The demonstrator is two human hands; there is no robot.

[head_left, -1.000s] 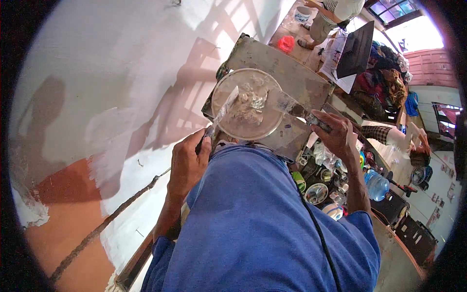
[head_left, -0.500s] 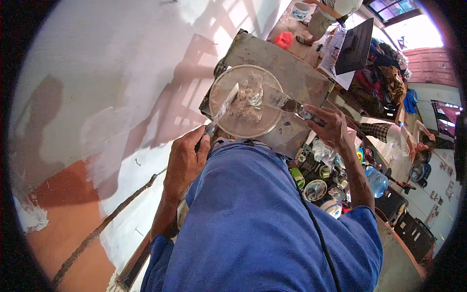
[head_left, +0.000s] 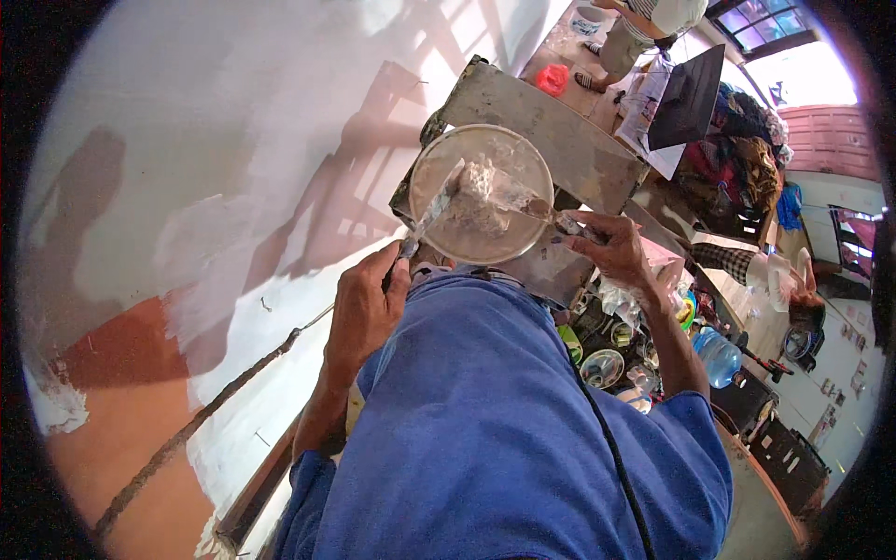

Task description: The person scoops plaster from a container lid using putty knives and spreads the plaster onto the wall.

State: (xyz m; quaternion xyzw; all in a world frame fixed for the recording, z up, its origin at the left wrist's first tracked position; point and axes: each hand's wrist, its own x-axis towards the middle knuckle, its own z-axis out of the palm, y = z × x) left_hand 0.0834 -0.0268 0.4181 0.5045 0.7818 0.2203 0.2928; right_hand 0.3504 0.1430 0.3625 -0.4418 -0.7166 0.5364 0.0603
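Observation:
My left hand is closed round the handle of a narrow, putty-coated knife, which reaches up into a round plastic lid in front of me. My right hand grips a wide-bladed scraper; its blade lies over the middle of the lid, close to the narrow knife's tip. A clump of pale putty sits around both blades, partly hidden by them. The lid rests on a stained grey board at my waist.
Left, a patchy painted wall. Right, cluttered kitchenware, a blue water jug, a dark screen, heaped clothes. Two other people are near: one standing beside a red bag, another at far right.
My right hand and the scraper have moved left and in over the lid, toward the narrow knife. My left hand has shifted slightly. The person at far right has changed arm position.

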